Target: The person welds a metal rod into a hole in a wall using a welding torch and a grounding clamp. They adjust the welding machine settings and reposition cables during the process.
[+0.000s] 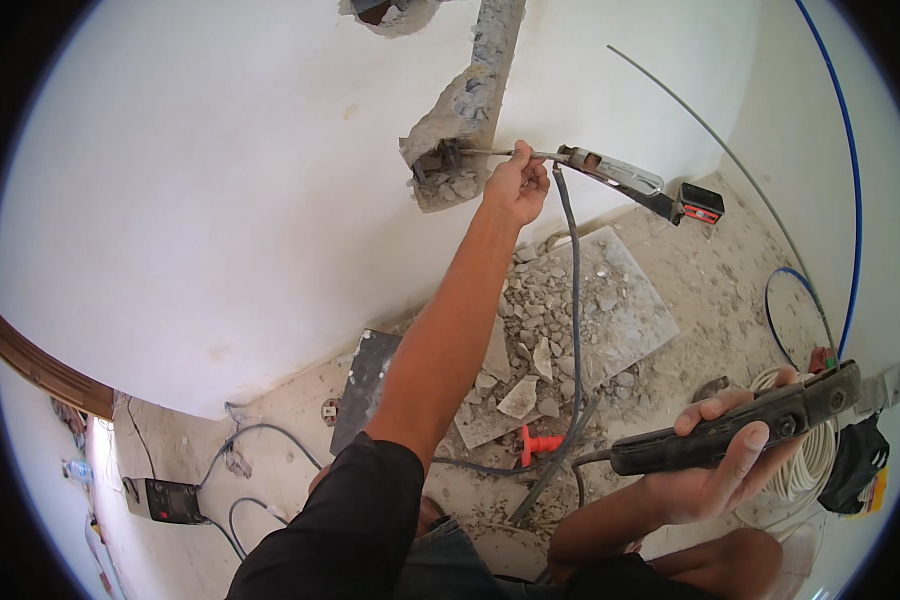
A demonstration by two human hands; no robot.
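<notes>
head view: the left hand (517, 186) reaches up to the chiselled wall cavity (445, 165), fingers curled tight, pinching a thin metal rod (490, 152) that runs from the cavity into a clamp holder (620, 180). the right hand (725, 455) sits low over the rubble-strewn floor (670, 290), fingers wrapped closed round a black electrode holder (735, 425), beside a white cable coil (810, 455).

Left hand (516, 186) pinches thin metal rod (490, 152) at broken grey hole in white plaster wall (450, 165) — silver clamp with red-black end (638, 186) just beside. Right hand (725, 465) grips black elongated welding holder (735, 430) — rubble-strewn floor (540, 340) below.
</notes>
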